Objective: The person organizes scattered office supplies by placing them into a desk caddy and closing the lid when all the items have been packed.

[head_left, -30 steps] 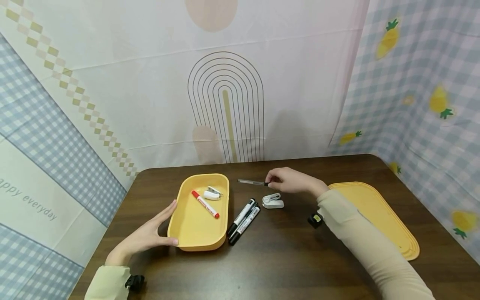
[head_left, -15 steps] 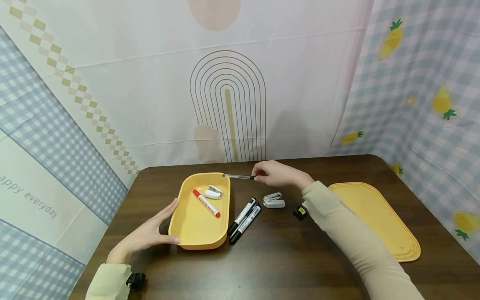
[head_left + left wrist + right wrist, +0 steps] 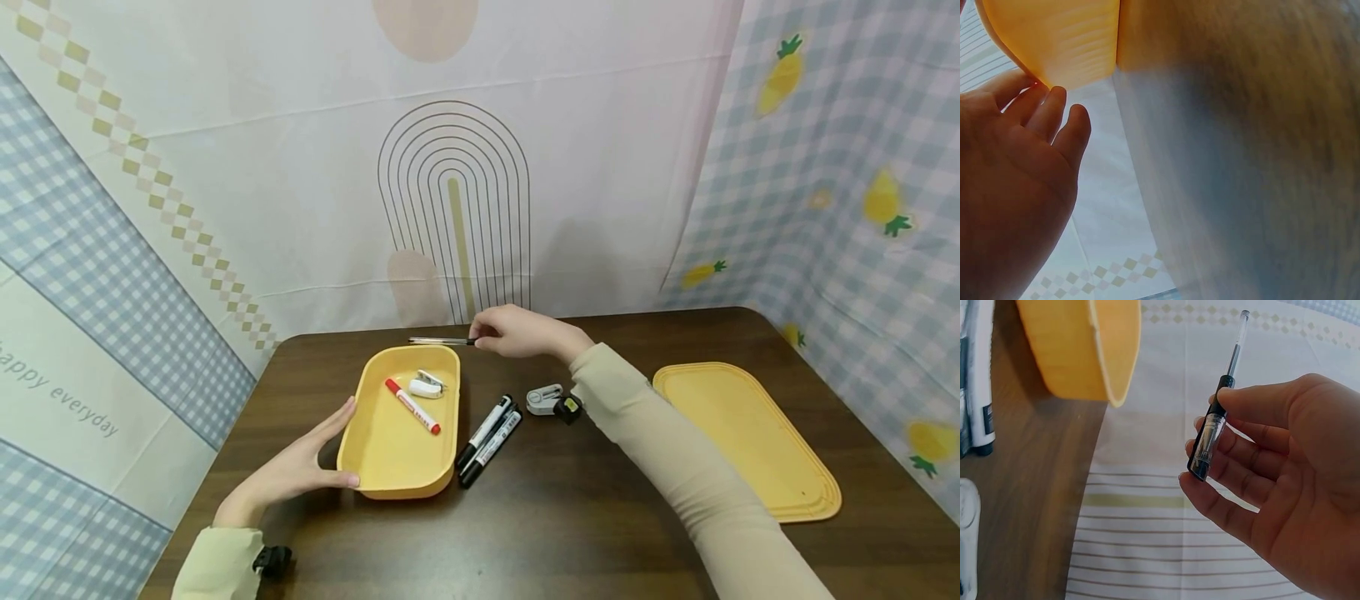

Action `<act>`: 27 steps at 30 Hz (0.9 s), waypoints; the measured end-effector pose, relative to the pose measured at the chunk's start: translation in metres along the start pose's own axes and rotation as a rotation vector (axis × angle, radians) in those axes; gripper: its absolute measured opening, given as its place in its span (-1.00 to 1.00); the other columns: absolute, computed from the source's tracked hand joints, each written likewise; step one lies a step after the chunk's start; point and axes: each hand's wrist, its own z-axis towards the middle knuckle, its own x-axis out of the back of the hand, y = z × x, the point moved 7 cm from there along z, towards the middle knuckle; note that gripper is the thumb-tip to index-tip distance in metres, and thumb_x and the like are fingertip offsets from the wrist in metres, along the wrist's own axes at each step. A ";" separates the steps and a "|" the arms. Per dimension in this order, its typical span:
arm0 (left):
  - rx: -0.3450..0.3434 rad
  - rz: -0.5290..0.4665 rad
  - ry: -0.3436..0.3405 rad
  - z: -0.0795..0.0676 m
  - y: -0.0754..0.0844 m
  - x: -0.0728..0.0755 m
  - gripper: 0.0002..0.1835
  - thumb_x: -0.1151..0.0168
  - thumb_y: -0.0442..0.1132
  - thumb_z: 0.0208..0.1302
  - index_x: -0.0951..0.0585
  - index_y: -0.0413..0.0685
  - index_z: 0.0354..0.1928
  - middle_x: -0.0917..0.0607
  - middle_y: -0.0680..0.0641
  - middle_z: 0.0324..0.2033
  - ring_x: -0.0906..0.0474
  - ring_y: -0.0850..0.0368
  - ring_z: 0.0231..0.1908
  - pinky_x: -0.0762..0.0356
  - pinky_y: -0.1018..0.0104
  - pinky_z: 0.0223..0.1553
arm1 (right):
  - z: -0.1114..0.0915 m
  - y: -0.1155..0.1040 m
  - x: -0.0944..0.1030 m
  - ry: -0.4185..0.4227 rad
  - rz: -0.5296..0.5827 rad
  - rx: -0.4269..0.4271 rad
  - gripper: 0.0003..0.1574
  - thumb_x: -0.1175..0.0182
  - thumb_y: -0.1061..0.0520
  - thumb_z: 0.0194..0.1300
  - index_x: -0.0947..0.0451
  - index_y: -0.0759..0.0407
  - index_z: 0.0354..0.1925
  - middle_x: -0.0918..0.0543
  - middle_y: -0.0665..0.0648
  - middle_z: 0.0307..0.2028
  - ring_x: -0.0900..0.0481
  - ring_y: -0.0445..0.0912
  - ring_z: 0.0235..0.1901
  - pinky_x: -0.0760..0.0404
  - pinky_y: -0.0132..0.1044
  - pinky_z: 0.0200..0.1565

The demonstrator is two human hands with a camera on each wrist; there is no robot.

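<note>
Between thumb and fingertips my right hand (image 3: 521, 332) pinches a clear gel pen (image 3: 438, 341) by its black-capped end. In the head view the pen lies level just above the far rim of the yellow bin (image 3: 390, 467); in the right wrist view the pen (image 3: 1214, 429) slants upward, away from the bin wall (image 3: 1072, 356). My left hand (image 3: 296, 471) rests against the bin's left side, fingers extended along it and thumb at the near corner. Fingers (image 3: 1046, 115) touch the rim in the left wrist view. Inside the bin lie a red marker (image 3: 412, 407) and a small white stapler (image 3: 426, 388).
Several black-and-white markers (image 3: 489, 442) lie together right of the bin. Another small white stapler (image 3: 542, 400) sits farther right, partly behind the right wrist camera (image 3: 567, 408). A flat yellow lid (image 3: 750, 442) lies at the table's right. A patterned cloth (image 3: 322, 208) hangs behind the table.
My right hand has carried the pen left and toward the back, from near the stapler to above the bin's far edge. The left hand and the bin stay in place.
</note>
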 end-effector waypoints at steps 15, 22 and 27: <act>0.005 0.002 0.000 -0.001 -0.001 0.000 0.17 -0.56 -0.05 0.10 0.00 -0.06 0.61 0.05 -0.17 0.59 0.12 -0.33 0.50 -0.01 -0.44 0.32 | 0.031 -0.033 -0.002 -0.061 -0.064 0.080 -0.82 -0.13 0.14 0.51 -0.61 0.15 -0.03 -0.64 0.03 -0.15 -0.57 -0.14 -0.13 -0.55 -0.27 -0.01; 0.009 0.003 -0.002 -0.001 0.000 -0.001 0.17 -0.55 -0.03 0.10 0.00 -0.04 0.62 0.05 -0.19 0.58 0.12 -0.32 0.50 -0.01 -0.43 0.32 | 0.042 -0.052 -0.014 -0.169 -0.159 0.142 -0.79 -0.13 0.15 0.51 -0.62 0.17 0.01 -0.65 0.05 -0.12 -0.56 -0.14 -0.12 -0.53 -0.29 0.00; 0.014 0.004 -0.003 0.000 -0.001 -0.001 0.17 -0.55 -0.02 0.11 0.01 -0.02 0.62 0.06 -0.17 0.59 0.12 -0.32 0.51 -0.01 -0.43 0.33 | 0.046 -0.062 -0.017 -0.223 -0.190 0.153 -0.78 -0.13 0.13 0.52 -0.63 0.15 0.02 -0.62 0.05 -0.16 -0.53 -0.12 -0.15 -0.51 -0.26 -0.04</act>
